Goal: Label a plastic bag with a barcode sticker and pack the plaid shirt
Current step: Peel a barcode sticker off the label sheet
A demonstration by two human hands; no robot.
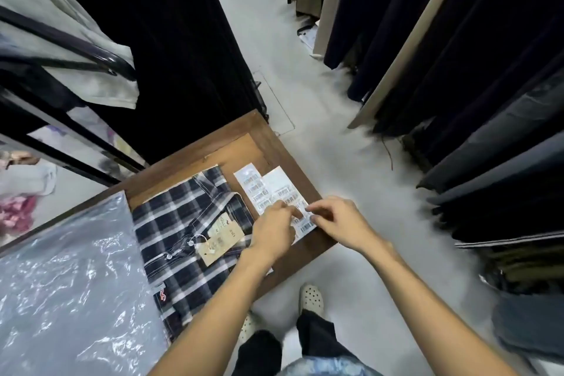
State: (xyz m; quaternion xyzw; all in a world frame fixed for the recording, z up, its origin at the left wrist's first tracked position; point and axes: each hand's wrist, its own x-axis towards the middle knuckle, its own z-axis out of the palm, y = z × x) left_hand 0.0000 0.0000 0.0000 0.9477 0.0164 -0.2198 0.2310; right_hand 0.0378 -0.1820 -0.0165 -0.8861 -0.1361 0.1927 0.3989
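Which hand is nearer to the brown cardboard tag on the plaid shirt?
Left. The left hand sits just right of the cardboard tag, at the shirt's edge; the right hand lies farther right, beyond the sticker sheets.

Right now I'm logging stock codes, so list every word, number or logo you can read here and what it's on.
Sticker sheets: barcodes and print lines, too small and blurred to read.
Cardboard hang tag on the plaid shirt: faint print, not legible.
Red embroidered logo near the shirt's hem: a shape, no readable letters.
Plastic bag: no text visible.
Both hands cover part of the lower sheet.
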